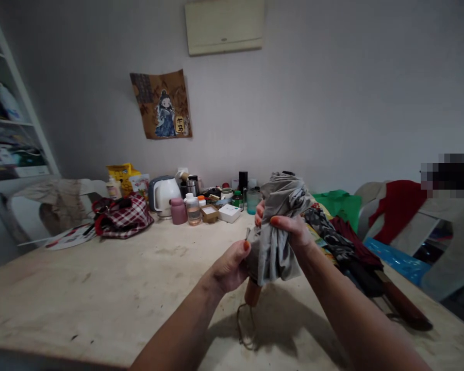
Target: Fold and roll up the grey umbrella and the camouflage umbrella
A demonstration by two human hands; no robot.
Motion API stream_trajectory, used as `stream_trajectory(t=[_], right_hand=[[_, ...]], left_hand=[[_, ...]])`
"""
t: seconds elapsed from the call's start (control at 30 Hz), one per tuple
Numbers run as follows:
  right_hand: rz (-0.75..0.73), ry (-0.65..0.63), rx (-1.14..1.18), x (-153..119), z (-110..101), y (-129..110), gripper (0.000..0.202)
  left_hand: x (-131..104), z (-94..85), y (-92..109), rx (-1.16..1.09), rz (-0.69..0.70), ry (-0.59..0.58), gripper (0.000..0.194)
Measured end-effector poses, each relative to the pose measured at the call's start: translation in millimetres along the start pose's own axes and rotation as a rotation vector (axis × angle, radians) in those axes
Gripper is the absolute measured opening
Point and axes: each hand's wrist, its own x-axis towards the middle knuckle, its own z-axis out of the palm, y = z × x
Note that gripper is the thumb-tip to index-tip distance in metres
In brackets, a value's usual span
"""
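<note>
A grey folding umbrella (276, 247) is held above the table, its canopy collapsed and loosely bunched. Its brown handle (252, 292) points down toward me, and a thin wrist cord (246, 330) dangles from it. My left hand (232, 265) grips the lower left side of the cloth just above the handle, thumb on top. My right hand (294, 229) is wrapped around the upper part of the canopy, thumb across the folds; some of its fingers are hidden behind the cloth.
Several folded umbrellas (346, 247) lie along the table's (139, 293) right side. A checked bag (127, 216), a white kettle (165, 196), a pink jar (178, 211), a bottle (194, 211) and small boxes (229, 213) stand along the back. Chairs flank the table.
</note>
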Motion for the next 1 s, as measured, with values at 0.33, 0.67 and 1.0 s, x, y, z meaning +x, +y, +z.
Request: stream_trajectory(t=[0.33,0.67,1.0], right_hand=[[0.084,0.245,0.056,2,13,12,0.046],[-0.058,0.580,-0.115,8,29,33,0.045],[-0.043,0.118,-0.124,-6,38,26,0.033]], left_hand=[[1,14.6,-8,0.537,0.130,0.254,0.040],[2,3.7,3,1.217,0.341,0.379,0.033],[-4,-8.1,21,0.409,0.178,0.012,0.086]])
